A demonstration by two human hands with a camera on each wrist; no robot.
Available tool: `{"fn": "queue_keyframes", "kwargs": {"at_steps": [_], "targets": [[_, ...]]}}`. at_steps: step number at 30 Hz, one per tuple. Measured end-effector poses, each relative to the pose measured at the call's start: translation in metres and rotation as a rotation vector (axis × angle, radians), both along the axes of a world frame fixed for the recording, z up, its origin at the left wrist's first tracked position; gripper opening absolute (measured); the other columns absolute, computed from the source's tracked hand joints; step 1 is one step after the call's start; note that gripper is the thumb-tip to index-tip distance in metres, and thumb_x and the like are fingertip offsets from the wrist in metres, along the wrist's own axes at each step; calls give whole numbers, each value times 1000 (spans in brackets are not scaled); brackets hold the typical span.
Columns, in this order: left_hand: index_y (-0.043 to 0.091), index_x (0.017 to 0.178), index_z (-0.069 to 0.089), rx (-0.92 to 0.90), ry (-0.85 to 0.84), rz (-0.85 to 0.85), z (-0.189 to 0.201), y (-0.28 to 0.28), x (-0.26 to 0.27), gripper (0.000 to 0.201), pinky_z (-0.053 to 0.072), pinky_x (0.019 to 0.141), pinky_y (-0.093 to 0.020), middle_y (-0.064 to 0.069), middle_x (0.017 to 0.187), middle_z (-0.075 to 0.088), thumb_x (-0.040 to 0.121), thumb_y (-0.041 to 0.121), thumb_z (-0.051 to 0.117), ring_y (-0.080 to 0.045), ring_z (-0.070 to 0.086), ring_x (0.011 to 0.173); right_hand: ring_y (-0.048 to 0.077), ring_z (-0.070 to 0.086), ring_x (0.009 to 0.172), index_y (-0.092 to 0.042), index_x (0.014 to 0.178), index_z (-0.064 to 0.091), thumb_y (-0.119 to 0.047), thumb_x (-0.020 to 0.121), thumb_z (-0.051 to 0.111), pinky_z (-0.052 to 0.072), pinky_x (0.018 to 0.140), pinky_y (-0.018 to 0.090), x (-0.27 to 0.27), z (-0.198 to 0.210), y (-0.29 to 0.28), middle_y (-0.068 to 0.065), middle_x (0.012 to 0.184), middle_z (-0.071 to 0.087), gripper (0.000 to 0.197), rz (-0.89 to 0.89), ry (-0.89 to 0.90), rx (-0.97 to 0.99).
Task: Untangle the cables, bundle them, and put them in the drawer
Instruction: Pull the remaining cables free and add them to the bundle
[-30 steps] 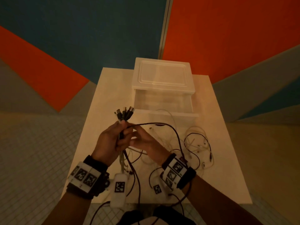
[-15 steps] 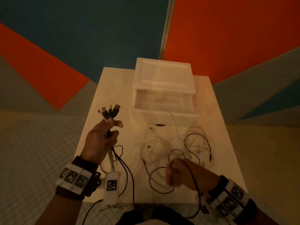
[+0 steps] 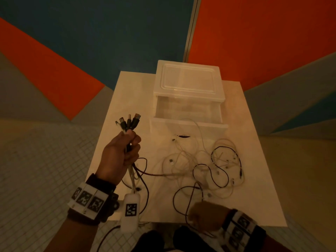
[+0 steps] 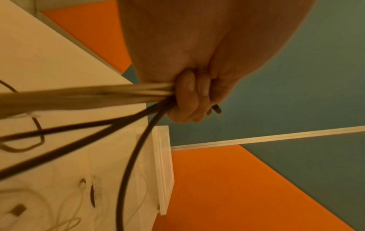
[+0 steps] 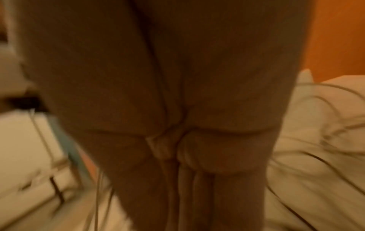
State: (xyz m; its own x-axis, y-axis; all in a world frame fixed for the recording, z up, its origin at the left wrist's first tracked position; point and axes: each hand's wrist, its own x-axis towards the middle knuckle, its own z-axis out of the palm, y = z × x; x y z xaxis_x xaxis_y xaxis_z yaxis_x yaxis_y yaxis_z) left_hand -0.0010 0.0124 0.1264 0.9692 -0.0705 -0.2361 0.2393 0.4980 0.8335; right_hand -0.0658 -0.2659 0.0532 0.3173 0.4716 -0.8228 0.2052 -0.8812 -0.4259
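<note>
My left hand point(image 3: 123, 153) is raised over the table's left side, gripping a bunch of black and white cables point(image 3: 133, 171) just below their plugs point(image 3: 129, 122), which stick up. In the left wrist view its fingers point(image 4: 189, 96) curl round the same cables point(image 4: 94, 95). My right hand point(image 3: 205, 214) is a fist at the table's near edge, with a black cable point(image 3: 179, 194) running into it; its wrist view is blurred, showing the hand point(image 5: 177, 109) with fingers curled. More black and white cables point(image 3: 209, 166) lie tangled in front of the open drawer point(image 3: 189, 125).
The white drawer unit point(image 3: 187, 79) stands at the back of the white table point(image 3: 125, 99), with its drawer pulled out toward me. A white tagged block point(image 3: 131, 210) hangs by my left wrist. Tiled floor surrounds the table.
My right hand left the bunch and pulled back to the table's near edge, drawing a black cable with it. My left hand moved left, keeping the plugs.
</note>
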Motion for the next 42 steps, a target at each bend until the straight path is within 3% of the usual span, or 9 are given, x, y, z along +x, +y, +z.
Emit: {"fn": "queue_keyframes", "kwargs": {"at_steps": [7, 14, 21, 26, 30, 32, 36, 39, 42], "targets": [[16, 76, 40, 67, -8, -26, -6, -28, -9, 26, 16, 46, -27, 0, 68, 32, 98, 27, 45, -10, 21, 49, 7, 57, 109, -16, 116, 57, -26, 99, 49, 47, 92, 24, 53, 59, 94, -3, 117, 62, 22, -729, -570, 754], [18, 74, 42, 56, -2, 48, -4, -30, -12, 26, 13, 43, -27, -1, 65, 26, 98, 28, 48, -10, 16, 48, 33, 61, 82, -16, 124, 39, -29, 97, 51, 52, 78, 54, 37, 37, 127, 22, 95, 62, 33, -701, -58, 941], [19, 74, 40, 43, -42, 10, 3, -30, -14, 23, 14, 43, -23, 0, 67, 22, 94, 29, 46, -8, 16, 49, -10, 57, 64, -23, 80, 57, -16, 98, 55, 45, 67, 9, 19, -7, 111, -11, 79, 58, 19, -621, 169, 695], [20, 74, 41, 10, -82, 57, 14, -14, -6, 28, 20, 41, -20, 3, 66, 27, 102, 24, 40, -6, 19, 49, 1, 49, 54, -34, 62, 60, -20, 103, 43, 38, 67, 20, 3, -37, 86, -13, 52, 56, 46, -680, 433, 554], [19, 74, 40, 19, -58, 26, 9, -20, -9, 26, 17, 41, -21, 3, 66, 27, 99, 25, 43, -7, 18, 48, 3, 55, 65, -35, 67, 64, -25, 95, 57, 51, 82, 30, 1, -46, 87, -12, 67, 62, 30, -471, 475, 469], [18, 75, 40, 27, -32, 16, 3, -26, -12, 26, 17, 41, -20, 2, 66, 27, 100, 24, 43, -7, 19, 48, 13, 60, 86, -29, 88, 63, -26, 81, 72, 46, 101, 50, 6, -41, 88, -4, 89, 63, 12, -304, 356, 463], [18, 74, 39, 58, 24, 14, -11, -26, -21, 25, 16, 42, -22, 2, 65, 25, 98, 23, 41, -6, 19, 47, 18, 38, 135, -15, 145, 35, 0, 72, 77, 34, 114, 41, 26, -51, 56, 5, 146, 42, 85, -328, 233, 455], [18, 74, 41, 65, 83, 28, -22, -24, -26, 26, 15, 42, -23, 1, 65, 24, 101, 20, 39, -7, 19, 47, 9, 50, 122, -14, 134, 50, 9, 71, 63, 46, 99, 24, 33, -55, 16, 3, 132, 55, 68, -538, 105, 470], [18, 75, 41, 78, 113, 20, -29, -22, -29, 26, 14, 43, -24, 0, 66, 22, 101, 20, 39, -8, 16, 49, 20, 60, 97, -24, 89, 64, -4, 76, 52, 49, 86, 35, 31, -66, -28, 5, 98, 64, 27, -643, -381, 305]]}}
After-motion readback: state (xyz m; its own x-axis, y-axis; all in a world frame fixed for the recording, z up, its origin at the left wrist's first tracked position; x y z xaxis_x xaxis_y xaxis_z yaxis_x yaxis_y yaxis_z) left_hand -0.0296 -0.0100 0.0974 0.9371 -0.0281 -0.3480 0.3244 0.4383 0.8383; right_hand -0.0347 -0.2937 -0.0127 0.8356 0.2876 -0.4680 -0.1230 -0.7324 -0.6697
